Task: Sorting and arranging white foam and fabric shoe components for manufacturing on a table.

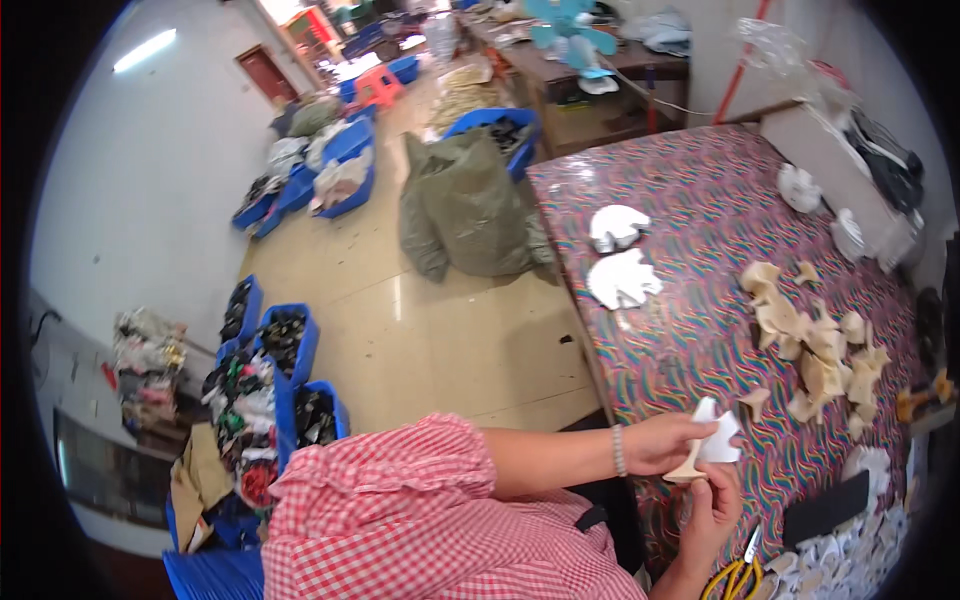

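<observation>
My left hand point(662, 442), with a beaded bracelet on its wrist, and my right hand point(716, 508) together hold a small cut-out piece point(712, 441), white on top with a beige tab below. They hold it just above the near edge of a table covered in a multicoloured swirl cloth point(690, 180). A pile of beige cut-out pieces point(822, 352) lies on the cloth just beyond my hands. Two stacks of white pieces point(620, 280) sit farther along the table's left edge. Yellow-handled scissors point(736, 577) lie right beside my right wrist.
A black flat pad point(826, 509) and several white pieces point(850, 560) lie at the table's near right. A green sack point(462, 205) and blue crates point(290, 345) full of goods stand on the tan floor to the left. A turquoise fan point(570, 30) stands on a far bench.
</observation>
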`<state>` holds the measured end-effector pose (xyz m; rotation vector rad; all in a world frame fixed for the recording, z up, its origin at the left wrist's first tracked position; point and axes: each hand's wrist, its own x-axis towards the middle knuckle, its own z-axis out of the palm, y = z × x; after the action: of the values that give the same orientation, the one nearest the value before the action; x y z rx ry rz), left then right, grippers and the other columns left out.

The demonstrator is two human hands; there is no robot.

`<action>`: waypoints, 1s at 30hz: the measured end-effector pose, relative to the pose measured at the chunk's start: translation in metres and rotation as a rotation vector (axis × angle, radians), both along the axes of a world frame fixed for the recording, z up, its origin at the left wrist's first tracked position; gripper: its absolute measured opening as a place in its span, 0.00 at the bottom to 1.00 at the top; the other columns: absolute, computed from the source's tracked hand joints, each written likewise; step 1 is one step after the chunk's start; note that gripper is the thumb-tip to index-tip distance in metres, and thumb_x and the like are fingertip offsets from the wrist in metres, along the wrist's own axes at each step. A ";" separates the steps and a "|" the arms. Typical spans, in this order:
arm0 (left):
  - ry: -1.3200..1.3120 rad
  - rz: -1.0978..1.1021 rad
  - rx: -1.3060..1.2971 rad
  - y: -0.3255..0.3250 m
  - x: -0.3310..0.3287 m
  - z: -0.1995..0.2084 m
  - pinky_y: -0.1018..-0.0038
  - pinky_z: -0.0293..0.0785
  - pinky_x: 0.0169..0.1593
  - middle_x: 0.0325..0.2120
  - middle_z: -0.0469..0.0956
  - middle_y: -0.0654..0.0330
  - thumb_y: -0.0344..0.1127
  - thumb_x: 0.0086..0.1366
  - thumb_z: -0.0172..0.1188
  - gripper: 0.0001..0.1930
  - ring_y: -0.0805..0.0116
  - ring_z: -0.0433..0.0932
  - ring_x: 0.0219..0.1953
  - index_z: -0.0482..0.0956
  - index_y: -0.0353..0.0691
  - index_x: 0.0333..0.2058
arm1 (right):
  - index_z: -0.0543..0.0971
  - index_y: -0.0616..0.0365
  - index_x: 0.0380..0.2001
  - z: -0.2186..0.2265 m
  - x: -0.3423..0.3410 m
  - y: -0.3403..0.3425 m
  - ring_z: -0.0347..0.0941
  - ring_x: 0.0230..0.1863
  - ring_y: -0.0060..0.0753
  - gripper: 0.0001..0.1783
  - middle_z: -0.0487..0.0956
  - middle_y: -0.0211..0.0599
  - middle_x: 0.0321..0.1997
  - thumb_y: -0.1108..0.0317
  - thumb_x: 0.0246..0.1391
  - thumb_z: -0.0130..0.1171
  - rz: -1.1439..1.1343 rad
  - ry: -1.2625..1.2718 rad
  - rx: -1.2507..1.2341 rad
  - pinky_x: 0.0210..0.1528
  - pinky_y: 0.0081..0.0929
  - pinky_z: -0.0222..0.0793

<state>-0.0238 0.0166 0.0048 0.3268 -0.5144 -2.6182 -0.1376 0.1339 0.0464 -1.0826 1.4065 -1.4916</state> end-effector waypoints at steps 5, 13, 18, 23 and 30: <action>0.074 -0.184 -0.028 0.004 0.017 -0.031 0.66 0.68 0.60 0.51 0.73 0.54 0.39 0.69 0.51 0.19 0.64 0.73 0.54 0.69 0.34 0.54 | 0.81 0.61 0.42 -0.011 -0.003 -0.016 0.73 0.44 0.31 0.12 0.78 0.37 0.40 0.77 0.52 0.57 0.012 0.164 -0.016 0.48 0.25 0.67; -0.073 -0.180 0.024 0.000 0.003 -0.014 0.55 0.58 0.65 0.56 0.70 0.53 0.46 0.70 0.49 0.25 0.58 0.65 0.62 0.65 0.39 0.60 | 0.73 0.61 0.56 -0.010 -0.031 -0.021 0.74 0.51 0.27 0.19 0.77 0.35 0.48 0.74 0.62 0.51 0.005 -0.474 0.130 0.52 0.22 0.69; -0.125 -0.185 -0.023 0.003 0.003 0.002 0.49 0.63 0.63 0.60 0.65 0.54 0.47 0.72 0.43 0.25 0.53 0.65 0.62 0.60 0.43 0.62 | 0.70 0.61 0.57 -0.018 -0.063 -0.012 0.76 0.45 0.25 0.19 0.77 0.35 0.46 0.72 0.64 0.51 -0.118 -0.601 -0.011 0.50 0.27 0.74; -0.177 -0.207 -0.001 0.007 0.009 -0.008 0.53 0.80 0.49 0.61 0.62 0.48 0.42 0.73 0.43 0.23 0.50 0.66 0.61 0.58 0.41 0.63 | 0.70 0.59 0.56 -0.038 -0.071 -0.013 0.76 0.41 0.24 0.18 0.77 0.33 0.43 0.66 0.64 0.51 -0.184 -0.917 -0.145 0.46 0.26 0.74; -0.198 -0.205 -0.180 0.004 0.010 -0.006 0.68 0.85 0.38 0.64 0.59 0.51 0.36 0.74 0.40 0.24 0.52 0.66 0.61 0.53 0.35 0.64 | 0.75 0.58 0.45 -0.059 -0.075 -0.037 0.76 0.33 0.18 0.13 0.79 0.29 0.37 0.63 0.63 0.55 -0.197 -0.728 -0.117 0.36 0.18 0.74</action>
<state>-0.0134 0.0205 -0.0016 0.5002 -0.8873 -2.7225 -0.2127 0.0968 -0.0127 -0.3816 0.9277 -1.8709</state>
